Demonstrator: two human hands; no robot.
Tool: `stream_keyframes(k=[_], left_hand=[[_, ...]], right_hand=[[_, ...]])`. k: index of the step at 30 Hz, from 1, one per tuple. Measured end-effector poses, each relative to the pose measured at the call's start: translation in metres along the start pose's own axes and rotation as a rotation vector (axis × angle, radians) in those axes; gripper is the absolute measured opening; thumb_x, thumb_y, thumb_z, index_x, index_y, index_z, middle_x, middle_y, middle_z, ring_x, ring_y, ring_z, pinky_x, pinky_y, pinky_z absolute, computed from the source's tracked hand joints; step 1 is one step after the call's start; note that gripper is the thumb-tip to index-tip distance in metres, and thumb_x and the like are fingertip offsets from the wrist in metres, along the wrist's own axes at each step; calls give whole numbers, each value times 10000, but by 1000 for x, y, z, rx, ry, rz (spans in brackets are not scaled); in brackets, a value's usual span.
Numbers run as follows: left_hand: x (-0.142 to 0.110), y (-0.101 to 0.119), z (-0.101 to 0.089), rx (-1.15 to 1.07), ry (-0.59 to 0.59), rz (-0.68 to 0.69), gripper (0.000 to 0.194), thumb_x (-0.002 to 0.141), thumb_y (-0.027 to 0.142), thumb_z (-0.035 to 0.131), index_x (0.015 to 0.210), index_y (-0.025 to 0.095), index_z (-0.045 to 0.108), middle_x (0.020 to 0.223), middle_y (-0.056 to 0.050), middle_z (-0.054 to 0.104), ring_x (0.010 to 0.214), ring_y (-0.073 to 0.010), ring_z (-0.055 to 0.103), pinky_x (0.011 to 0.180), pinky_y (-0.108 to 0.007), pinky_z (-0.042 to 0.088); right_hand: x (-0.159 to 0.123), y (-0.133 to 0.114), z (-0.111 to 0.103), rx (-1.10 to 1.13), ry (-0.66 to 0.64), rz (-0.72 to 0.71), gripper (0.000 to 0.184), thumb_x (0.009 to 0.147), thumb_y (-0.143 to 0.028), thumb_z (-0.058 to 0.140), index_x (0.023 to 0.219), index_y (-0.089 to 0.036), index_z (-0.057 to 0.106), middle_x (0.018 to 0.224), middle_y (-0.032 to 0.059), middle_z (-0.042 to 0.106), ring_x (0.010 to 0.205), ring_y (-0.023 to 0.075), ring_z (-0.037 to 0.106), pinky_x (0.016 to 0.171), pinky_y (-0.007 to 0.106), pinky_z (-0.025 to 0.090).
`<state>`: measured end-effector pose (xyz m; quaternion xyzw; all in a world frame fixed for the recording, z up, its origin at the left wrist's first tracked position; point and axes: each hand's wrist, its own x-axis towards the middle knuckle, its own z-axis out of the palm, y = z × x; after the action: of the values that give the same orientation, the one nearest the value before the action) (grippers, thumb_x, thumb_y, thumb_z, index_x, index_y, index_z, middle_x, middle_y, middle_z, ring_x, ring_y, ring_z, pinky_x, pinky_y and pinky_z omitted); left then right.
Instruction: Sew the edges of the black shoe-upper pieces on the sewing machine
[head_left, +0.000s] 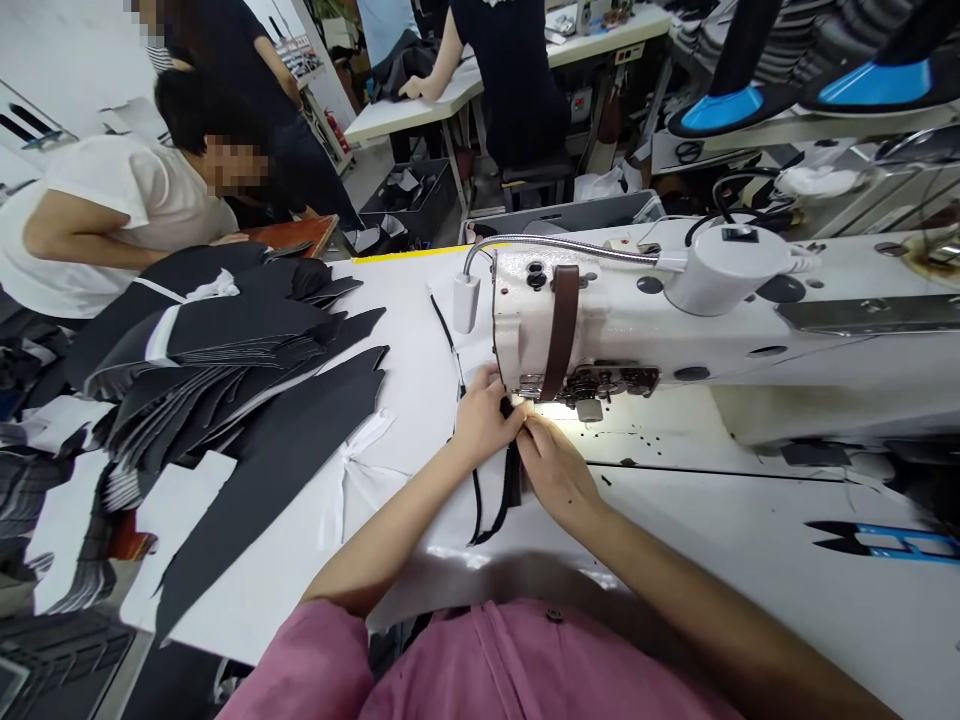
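A white sewing machine stands before me, its lamp lighting the needle area. My left hand is at the left of the presser foot, fingers bent and pressed down on a small dark fabric piece. Close beside it, my right hand pinches the same piece near the needle, and the fingertips of both hands almost meet. Part of the fabric is hidden under my fingers and the machine head. A thin black strip hangs in a loop from the work towards me and also runs up past my left hand.
Stacked dark fabric panels, tied with white strips, cover the left side of the table. Blue thread snips lie at the right. Thread cones with blue bases stand at the back right. A person in a white shirt bends over work at the left.
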<state>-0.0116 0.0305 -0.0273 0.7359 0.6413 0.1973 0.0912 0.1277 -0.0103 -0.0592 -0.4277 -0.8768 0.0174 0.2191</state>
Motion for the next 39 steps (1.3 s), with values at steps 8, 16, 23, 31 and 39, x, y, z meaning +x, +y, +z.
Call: stream_keyframes(k=[8,16,23,31,39], left_hand=[[-53,-5,-53,-91,-71,227,403,769,22,456,1127,163,575,1102,-79,581,1016,-184,549,904,-310,497],[-44,6,-21,97,-166,404,331,851,77,448,1154,132,570,1248,-114,567,1008,-206,541,888,-352,519],[-43,4,-12,95,-264,463,333,805,30,466,1102,122,585,1293,-122,545,1022,-201,554,936,-354,492],[-42,10,-13,155,-314,451,334,800,7,427,1086,89,580,1267,-168,554,1119,-224,549,955,-364,470],[-40,9,-15,77,-340,440,267,840,43,413,1030,123,583,1296,-134,536,1059,-209,560,945,-387,478]], right_hand=[[-15,-17,-12,-25,-120,-118,598,685,-242,728,1208,-47,515,1215,242,501,1249,393,381,1054,504,346],[-31,-27,-11,70,-127,-26,722,601,-346,818,1194,-48,533,1275,261,468,1291,383,357,1066,495,350],[-41,-28,-9,-6,-80,-77,577,708,-367,737,1135,-15,572,1250,281,513,1253,384,412,1068,532,328],[-44,-28,-8,-5,-60,-79,549,746,-355,699,1160,-20,570,1267,271,513,1267,383,394,1066,560,305],[-43,-26,-9,31,-66,-85,527,747,-349,694,1150,-32,574,1251,263,520,1270,383,385,1070,571,290]])
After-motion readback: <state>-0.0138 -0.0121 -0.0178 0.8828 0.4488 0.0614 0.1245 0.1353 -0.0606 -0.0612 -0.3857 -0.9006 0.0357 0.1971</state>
